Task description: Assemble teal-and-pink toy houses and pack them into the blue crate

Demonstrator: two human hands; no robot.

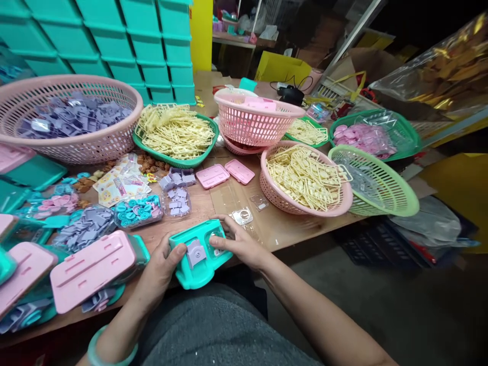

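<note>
Both hands hold a teal plastic case point(199, 264) at the table's front edge, above my lap. My left hand point(162, 267) grips its left end, thumb resting by a lavender square piece point(195, 252) set in the case. My right hand point(238, 242) holds the right end, with fingertips pressing into a round recess on the case's top. A clear plastic insert point(242, 216) lies on the table just beyond my right hand.
A pink lid point(91, 269) lies on other cases at left. Small tubs hold teal rings point(138, 210) and lavender pieces point(177, 201). Pink baskets point(68, 118) point(305, 178), green trays of cream parts point(176, 133), and a green basket point(375, 180) overhanging the right edge crowd the wooden table point(274, 226).
</note>
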